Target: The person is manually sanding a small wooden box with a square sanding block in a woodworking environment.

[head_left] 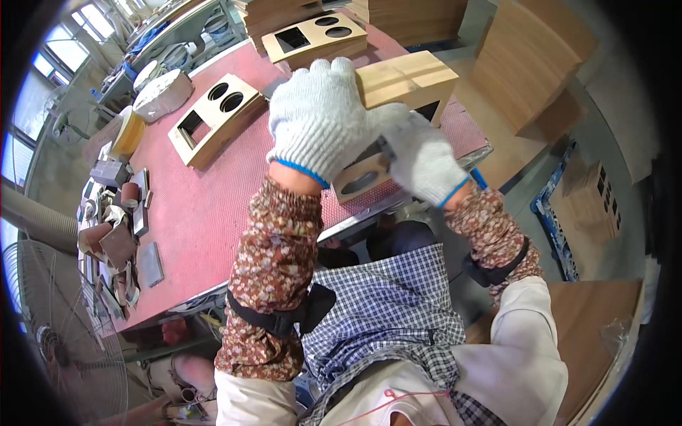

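A light wooden box [408, 79] with round and square cut-outs in its front stands tilted near the front edge of the pink-topped table. My left hand [316, 117], in a white knitted glove with a blue cuff, grips the box's left side, its fingers together. Against the cut-out front is my right hand [420, 153], gloved alike and slightly blurred. Its fingers are closed around something small and dark, mostly hidden. Two similar boxes lie on the table: one [245, 110] to the left and one [312, 39] farther back.
Sanding blocks and worn abrasive pieces [117, 241] crowd the table's [192, 241] left edge, beside a grey flat block [150, 264]. A white round pad [163, 96] lies farther back. Large wooden panels [533, 64] stand at right, near a blue-edged pallet [554, 220]. A fan [57, 341] stands at lower left.
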Tool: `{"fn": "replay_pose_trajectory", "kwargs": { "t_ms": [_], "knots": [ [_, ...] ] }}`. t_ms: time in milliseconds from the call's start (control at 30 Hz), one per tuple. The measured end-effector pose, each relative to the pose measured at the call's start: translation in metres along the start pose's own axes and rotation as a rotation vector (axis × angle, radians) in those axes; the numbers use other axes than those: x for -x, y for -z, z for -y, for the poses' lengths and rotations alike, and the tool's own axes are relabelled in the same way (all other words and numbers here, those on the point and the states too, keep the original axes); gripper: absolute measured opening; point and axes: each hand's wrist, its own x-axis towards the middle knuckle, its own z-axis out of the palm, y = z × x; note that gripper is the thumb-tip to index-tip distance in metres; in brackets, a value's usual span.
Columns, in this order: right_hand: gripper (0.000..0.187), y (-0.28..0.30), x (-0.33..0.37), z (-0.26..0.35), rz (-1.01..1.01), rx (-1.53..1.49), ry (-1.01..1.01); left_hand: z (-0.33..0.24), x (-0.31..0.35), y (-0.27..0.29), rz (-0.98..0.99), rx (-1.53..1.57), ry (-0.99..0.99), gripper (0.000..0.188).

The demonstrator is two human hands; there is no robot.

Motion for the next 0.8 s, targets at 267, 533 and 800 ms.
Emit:
{"fn": "replay_pose_trajectory", "kwargs": {
  "t_ms": [267, 533, 800],
  "knots": [
    [0.025, 0.002, 0.004, 0.034, 0.009, 0.181, 0.035, 0.005, -0.004, -0.003, 0.015, -0.012, -0.015, 0.078],
    [0.039, -0.038, 0.012, 0.025, -0.292, 0.085, 0.186, 0.004, -0.001, -0.001, 0.062, -0.031, 0.014, 0.076],
    [0.034, -0.017, 0.007, 0.046, -0.208, 0.212, 0.306, 0.009, -0.003, -0.002, 0.055, 0.003, -0.012, 0.071]
  ]
}}
